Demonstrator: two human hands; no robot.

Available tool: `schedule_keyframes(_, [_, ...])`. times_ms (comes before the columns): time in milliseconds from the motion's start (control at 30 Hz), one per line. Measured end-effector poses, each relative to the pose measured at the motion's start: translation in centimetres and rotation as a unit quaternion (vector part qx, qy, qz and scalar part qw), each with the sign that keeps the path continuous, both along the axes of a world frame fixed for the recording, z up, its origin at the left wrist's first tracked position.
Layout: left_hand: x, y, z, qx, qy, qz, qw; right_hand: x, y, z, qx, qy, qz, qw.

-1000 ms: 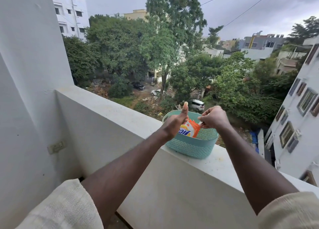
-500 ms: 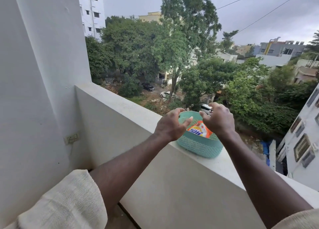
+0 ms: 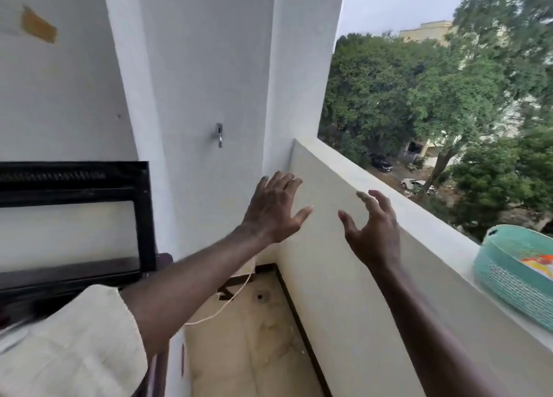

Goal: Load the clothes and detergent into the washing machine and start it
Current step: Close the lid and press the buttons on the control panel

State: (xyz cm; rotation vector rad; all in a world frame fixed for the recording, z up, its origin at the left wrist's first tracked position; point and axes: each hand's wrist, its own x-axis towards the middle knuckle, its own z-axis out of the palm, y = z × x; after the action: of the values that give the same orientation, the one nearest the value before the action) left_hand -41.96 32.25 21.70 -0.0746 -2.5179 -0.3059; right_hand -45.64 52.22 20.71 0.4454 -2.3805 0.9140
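On the head camera I am seeing the left hand [image 3: 273,209] and right hand [image 3: 374,232] hovering spread wide, holding nothing. At four o'clock the detergent packet [image 3: 540,265] is lying in the teal basket [image 3: 508,280], which is sitting on the parapet ledge [image 3: 425,220].

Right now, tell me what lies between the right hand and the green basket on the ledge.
Nothing lies between them. In the head view, only bare ledge and parapet wall separate the open right hand from the green basket.
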Motion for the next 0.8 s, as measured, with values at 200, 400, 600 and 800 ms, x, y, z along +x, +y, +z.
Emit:
schedule_keyframes(200, [10.3, -14.9, -1.5, 0.002, -0.015, 0.106, 0.994, 6.7, -15.7, -1.1, 0.021, -0.016, 0.116, 0.993])
schedule_keyframes(400, [21.9, -27.8, -3.8, -0.002, -0.045, 0.173, 0.984, 16.2, -30.1, -2.3, 0.011, -0.03, 0.199, 0.979])
schedule_keyframes(600, [28.1, -36.5, -4.6, -0.008, -0.065, 0.201, 0.977, 22.4, -39.2, -2.7, 0.02, -0.043, 0.215, 0.975])
schedule_keyframes(800, [28.3, -40.4, -4.5, 0.01, -0.054, 0.21, 0.976, 22.6, -44.0, -1.7, 0.042, -0.041, 0.209, 0.976])
